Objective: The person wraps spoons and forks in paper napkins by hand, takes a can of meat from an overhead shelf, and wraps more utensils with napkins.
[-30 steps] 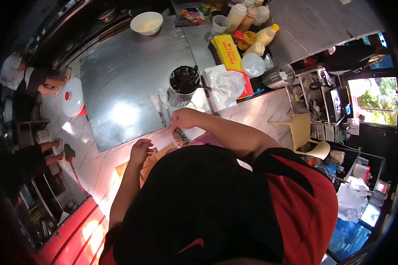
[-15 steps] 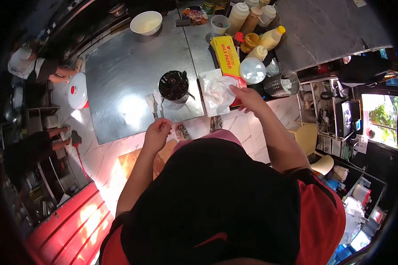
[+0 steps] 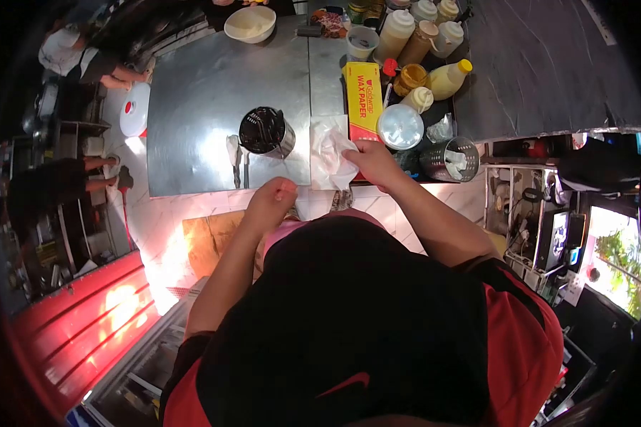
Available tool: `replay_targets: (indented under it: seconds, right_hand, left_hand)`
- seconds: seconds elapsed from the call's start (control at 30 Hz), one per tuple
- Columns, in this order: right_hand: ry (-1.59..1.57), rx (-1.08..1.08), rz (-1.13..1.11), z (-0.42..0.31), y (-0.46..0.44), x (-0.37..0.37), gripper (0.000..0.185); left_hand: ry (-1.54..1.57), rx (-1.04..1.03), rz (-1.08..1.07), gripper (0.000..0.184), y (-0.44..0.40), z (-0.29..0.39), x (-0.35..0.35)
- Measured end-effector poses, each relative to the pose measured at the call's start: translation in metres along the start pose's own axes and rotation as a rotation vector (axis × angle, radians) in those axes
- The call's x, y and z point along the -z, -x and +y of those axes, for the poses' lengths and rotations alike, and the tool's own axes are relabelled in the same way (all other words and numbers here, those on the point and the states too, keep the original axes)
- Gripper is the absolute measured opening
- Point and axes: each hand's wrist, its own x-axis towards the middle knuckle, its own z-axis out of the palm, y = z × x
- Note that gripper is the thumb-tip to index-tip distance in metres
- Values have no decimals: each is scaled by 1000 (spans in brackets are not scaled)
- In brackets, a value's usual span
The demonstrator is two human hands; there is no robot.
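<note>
My right hand (image 3: 377,165) pinches a crumpled white paper (image 3: 340,169) that lies over a flat translucent white sheet (image 3: 326,128) on the steel table. Just behind that hand is a yellow and red wax paper box (image 3: 364,96). My left hand (image 3: 272,204) hovers at the table's near edge with its fingers curled in, and nothing shows in it. Beyond it stands a perforated metal holder (image 3: 267,132) full of dark utensils. Beside the holder, two spreader-like utensils (image 3: 238,162) lie on the table.
Several squeeze bottles (image 3: 397,34) stand behind the box, near a clear-domed container (image 3: 400,127) and a perforated metal cup (image 3: 450,159). A white bowl (image 3: 250,25) sits at the far edge of the steel table (image 3: 192,92). Other people (image 3: 92,60) are at the left.
My right hand has drawn the crumpled paper slightly left and nearer to me. My left hand has shifted right, its fingers more curled. The whole view has turned slightly.
</note>
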Motion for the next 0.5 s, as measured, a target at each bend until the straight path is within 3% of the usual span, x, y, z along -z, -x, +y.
replay_targets:
  seconds: [0.17, 0.2, 0.3, 0.4, 0.5]
  right_hand:
    - [-208, 76, -75, 6, -3, 5, 26]
    - [-254, 65, -94, 7, -1, 8, 27]
    - [-335, 26, -145, 5, 4, 12, 28]
    - [-280, 1, -169, 9, 0, 13, 28]
    - [-326, 32, -128, 4, -1, 12, 27]
  left_hand:
    - [-200, -252, 44, 43, -34, 18, -43]
    - [-228, -201, 2, 57, -41, 17, -44]
    - [-417, -344, 103, 86, -43, 32, -52]
    - [-493, -240, 74, 114, -52, 43, -67]
    - [-485, -251, 126, 125, -64, 30, -80]
